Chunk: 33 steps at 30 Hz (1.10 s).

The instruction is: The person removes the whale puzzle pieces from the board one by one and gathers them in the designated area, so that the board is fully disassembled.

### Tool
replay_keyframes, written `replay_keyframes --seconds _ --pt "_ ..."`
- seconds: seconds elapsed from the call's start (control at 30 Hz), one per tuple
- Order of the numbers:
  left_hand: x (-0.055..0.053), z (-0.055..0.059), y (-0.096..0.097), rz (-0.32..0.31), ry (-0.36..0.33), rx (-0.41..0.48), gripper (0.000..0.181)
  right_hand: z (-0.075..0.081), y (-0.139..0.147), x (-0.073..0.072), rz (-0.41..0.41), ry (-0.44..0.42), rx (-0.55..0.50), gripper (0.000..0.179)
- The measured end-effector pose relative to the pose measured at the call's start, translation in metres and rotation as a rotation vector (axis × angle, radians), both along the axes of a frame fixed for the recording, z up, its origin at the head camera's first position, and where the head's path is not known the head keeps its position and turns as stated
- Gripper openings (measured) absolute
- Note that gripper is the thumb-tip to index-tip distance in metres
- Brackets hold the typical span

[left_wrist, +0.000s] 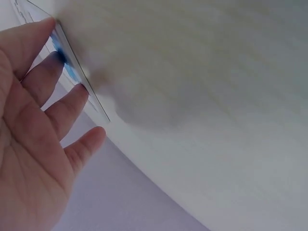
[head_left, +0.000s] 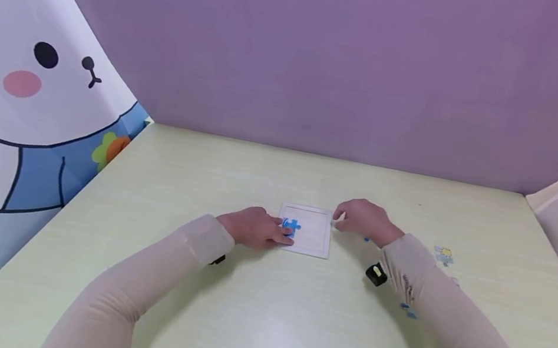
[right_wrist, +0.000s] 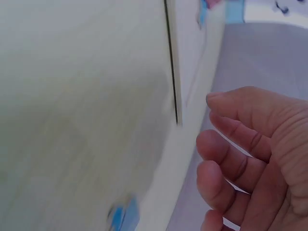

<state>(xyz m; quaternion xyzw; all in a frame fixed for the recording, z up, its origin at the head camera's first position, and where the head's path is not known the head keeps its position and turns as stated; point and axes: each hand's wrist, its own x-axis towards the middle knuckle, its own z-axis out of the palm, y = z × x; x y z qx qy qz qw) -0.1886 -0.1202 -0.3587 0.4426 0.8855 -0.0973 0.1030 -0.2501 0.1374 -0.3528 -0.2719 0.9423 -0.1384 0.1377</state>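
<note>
A flat white puzzle tray point(head_left: 327, 243) with a raised rim lies in the middle of the table in the head view. Joined blue jigsaw pieces point(head_left: 293, 224) lie along its left side. My left hand point(head_left: 256, 227) reaches over the left rim, fingers spread. In the left wrist view, its extended fingertips touch the tray's edge and the blue pieces point(left_wrist: 71, 72). By the tray's upper right corner hovers my right hand point(head_left: 363, 217). Its fingers point(right_wrist: 214, 144) are loosely bent in the right wrist view, with nothing between them and the thumb.
Loose jigsaw pieces point(head_left: 443, 255) lie right of the right forearm, with more blue ones point(head_left: 408, 311) beside its sleeve. A small blue piece point(head_left: 366, 240) shows below the right hand. A purple cloth wall point(head_left: 323, 85) rises behind the pale table point(head_left: 257, 325).
</note>
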Motion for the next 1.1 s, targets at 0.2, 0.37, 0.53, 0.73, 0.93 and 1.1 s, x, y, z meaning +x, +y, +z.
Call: replay_keyframes --seconds 0.2,0.37,0.53,0.73,0.93,1.1 --pt "0.003 0.004 -0.001 0.006 -0.008 -0.010 0.036 0.000 -0.028 0.003 0.024 -0.005 0.047 0.018" --pt "0.000 0.000 -0.005 -0.051 0.021 0.078 0.032 0.003 -0.046 0.004 0.016 -0.005 0.050 0.023" --pt "-0.004 -0.006 -0.007 -0.101 0.050 0.120 0.028 0.001 -0.059 0.002 0.001 -0.049 0.031 0.030" --pt "0.001 -0.003 -0.004 0.031 -0.140 0.015 0.043 -0.005 -0.068 0.001 -0.017 -0.088 0.057 0.034" --pt "0.005 -0.003 -0.008 0.153 -0.240 -0.023 0.054 -0.005 -0.076 0.004 0.010 -0.073 0.068 0.034" --pt "0.006 -0.003 -0.010 0.128 -0.240 -0.016 0.054 -0.007 -0.078 0.007 0.003 -0.092 0.056 0.035"
